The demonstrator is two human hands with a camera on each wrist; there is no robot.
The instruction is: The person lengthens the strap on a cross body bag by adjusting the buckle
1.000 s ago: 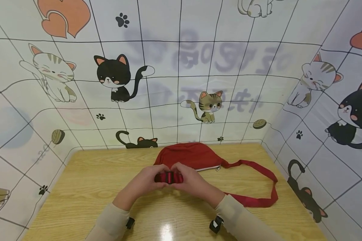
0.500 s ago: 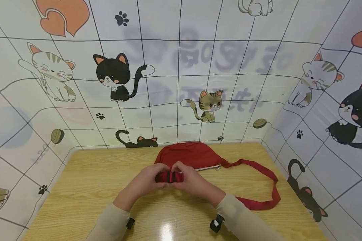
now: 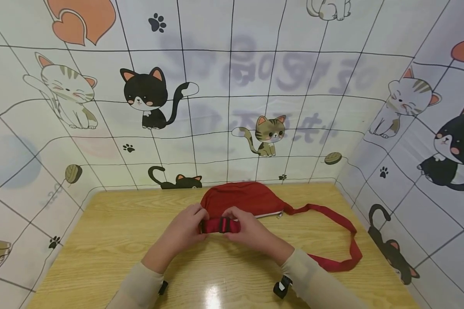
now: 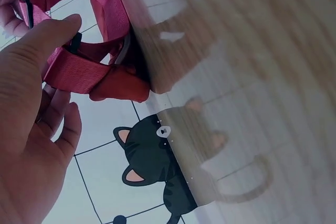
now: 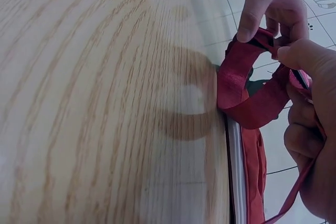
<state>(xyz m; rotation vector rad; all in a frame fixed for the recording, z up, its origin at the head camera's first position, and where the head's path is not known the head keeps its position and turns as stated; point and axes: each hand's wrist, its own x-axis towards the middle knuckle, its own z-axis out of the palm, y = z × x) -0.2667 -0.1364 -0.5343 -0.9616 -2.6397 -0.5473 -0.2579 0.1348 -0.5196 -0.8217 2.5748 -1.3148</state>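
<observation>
A red waist bag [image 3: 243, 198] lies at the back of the table, its zip edge facing me. In front of it both hands hold its red strap [image 3: 212, 225] stretched between them. My left hand [image 3: 183, 229] pinches the strap's left part by a dark fitting [image 4: 76, 43]. With thumb and fingers, my right hand [image 3: 251, 229] grips the strap at a black slider buckle [image 3: 224, 225]. Below the hands the strap hangs in a loop [image 5: 249, 109], seen in the right wrist view. The right hand's lower fingers are curled in.
The strap's long tail [image 3: 349, 240] curves over the wooden table [image 3: 120, 240] on the right. A zip pull [image 3: 280, 213] hangs at the bag's right end. Cat-printed cloth walls [image 3: 216, 86] stand around the table's back and sides.
My hands have moved apart, showing more strap between them. The slider buckle has shifted slightly right with the right hand. The strap's tail has slid a little to the right and nearer.
</observation>
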